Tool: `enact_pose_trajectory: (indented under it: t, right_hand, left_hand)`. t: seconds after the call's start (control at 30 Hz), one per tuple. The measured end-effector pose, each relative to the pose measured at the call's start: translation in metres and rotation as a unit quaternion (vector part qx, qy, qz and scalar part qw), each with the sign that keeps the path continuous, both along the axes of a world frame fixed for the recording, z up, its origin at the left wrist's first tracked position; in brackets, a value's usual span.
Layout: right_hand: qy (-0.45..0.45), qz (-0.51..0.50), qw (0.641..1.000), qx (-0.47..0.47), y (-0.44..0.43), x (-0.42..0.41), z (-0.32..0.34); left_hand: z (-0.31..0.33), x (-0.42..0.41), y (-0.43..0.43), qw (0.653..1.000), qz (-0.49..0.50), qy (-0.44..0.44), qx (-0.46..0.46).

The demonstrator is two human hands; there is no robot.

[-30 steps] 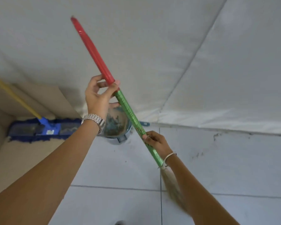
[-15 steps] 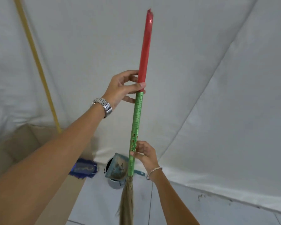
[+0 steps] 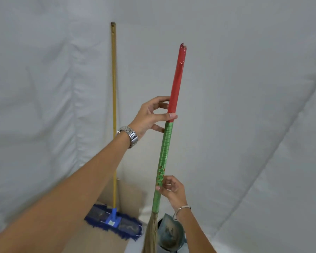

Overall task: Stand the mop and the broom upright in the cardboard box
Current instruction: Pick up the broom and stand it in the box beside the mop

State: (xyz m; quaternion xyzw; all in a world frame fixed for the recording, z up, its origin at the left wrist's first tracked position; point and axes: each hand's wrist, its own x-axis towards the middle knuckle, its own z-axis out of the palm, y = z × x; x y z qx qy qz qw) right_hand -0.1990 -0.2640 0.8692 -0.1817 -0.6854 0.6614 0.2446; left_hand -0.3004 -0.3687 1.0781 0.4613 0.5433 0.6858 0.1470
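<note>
Already the mop (image 3: 114, 114) stands upright in the cardboard box (image 3: 130, 198), its yellow handle leaning on the white sheet behind and its blue head (image 3: 113, 224) resting on the box floor. To the right of the mop, the left hand (image 3: 150, 115) pinches the broom (image 3: 169, 136) between thumb and fingers where red wrapping meets green. Lower on the same stick, the right hand (image 3: 171, 189) is closed loosely around the green part, just above the bristles (image 3: 150, 234). Right of the bristles sits a dark bucket (image 3: 169, 232) on the floor.

A second ago the broom slanted steeply, red tip pointing up to the left; now it is nearly vertical, and the view has swung so the mop shows whole. That suggests the broom is squared up for lowering. Its bristles appear to hang just right of the box edge, beside the mop head, so it probably needs shifting left before being set down.
</note>
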Motion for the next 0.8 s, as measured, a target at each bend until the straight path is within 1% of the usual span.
enact_pose_trajectory:
  t: [0.37, 0.57, 0.8]
  right_hand:
    - [-0.019, -0.016, 1.0, 0.003, -0.095, -0.124, -0.017]
    - [-0.047, 0.009, 0.999, 0.019, -0.115, -0.202, -0.031]
    - [-0.073, 0.022, 0.997, 0.016, -0.106, -0.315, -0.055]
  left_hand:
    - [-0.021, -0.111, -0.104, 0.999, 0.031, -0.01, 0.0]
    - [-0.041, -0.179, -0.122, 0.996, 0.08, -0.025, -0.003]
    - [-0.061, -0.284, -0.111, 0.994, 0.098, -0.036, -0.021]
